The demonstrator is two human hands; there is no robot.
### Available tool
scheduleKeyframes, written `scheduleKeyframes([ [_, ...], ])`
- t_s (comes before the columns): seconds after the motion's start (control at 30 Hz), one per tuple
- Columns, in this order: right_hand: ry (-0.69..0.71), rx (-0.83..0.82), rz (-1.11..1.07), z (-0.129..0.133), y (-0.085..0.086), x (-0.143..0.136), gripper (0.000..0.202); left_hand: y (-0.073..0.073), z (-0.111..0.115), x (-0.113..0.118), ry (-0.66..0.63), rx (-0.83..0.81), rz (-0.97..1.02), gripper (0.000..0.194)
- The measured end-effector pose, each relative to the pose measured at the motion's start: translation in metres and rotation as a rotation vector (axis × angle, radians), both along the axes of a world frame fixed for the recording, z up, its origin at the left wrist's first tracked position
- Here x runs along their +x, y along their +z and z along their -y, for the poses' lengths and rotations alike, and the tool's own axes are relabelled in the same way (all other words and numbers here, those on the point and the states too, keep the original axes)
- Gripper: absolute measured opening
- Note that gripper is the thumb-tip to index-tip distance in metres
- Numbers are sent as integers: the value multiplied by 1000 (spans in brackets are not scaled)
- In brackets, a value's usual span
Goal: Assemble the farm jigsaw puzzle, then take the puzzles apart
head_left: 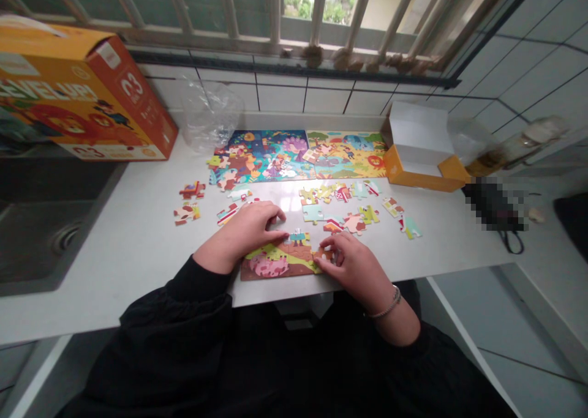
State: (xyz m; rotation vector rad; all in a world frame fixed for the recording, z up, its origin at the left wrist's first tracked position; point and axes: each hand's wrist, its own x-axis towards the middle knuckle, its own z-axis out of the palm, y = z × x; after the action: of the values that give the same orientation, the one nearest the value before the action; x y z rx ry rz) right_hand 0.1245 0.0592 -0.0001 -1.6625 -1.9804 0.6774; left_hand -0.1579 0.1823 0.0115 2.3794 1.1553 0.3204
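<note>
A partly joined jigsaw puzzle (pixel 269 264) with a pink pig on brown and green ground lies flat near the counter's front edge. My left hand (pixel 257 222) rests over its upper left side, thumb apart from the curved fingers and nothing visible between them. At the puzzle's right end, my right hand (pixel 356 259) pinches a brown puzzle piece (pixel 324 255) between thumb and fingers. The piece touches or overlaps the joined part; I cannot tell whether it is locked in. A piece with blue trousers or boots (pixel 298 237) stands out from the top edge.
Loose pieces (pixel 354 223) lie beyond my hands on both sides. Behind them are two picture puzzles (pixel 346 155), with several pieces on top. A large orange box (pixel 133 109), clear plastic bag (pixel 211 115), small open box (pixel 422 170) and sink (pixel 27 222) surround the counter (pixel 138 253).
</note>
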Motion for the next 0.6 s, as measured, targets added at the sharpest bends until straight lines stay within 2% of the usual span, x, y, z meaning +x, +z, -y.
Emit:
scheduleKeyframes([
  [0.2,4,6,111,3,1,-10,22,-1,1,1,18,-3,5,30],
  [0.6,22,21,151,4,-3,-12,21,-1,-1,0,5,-14,-7,31],
])
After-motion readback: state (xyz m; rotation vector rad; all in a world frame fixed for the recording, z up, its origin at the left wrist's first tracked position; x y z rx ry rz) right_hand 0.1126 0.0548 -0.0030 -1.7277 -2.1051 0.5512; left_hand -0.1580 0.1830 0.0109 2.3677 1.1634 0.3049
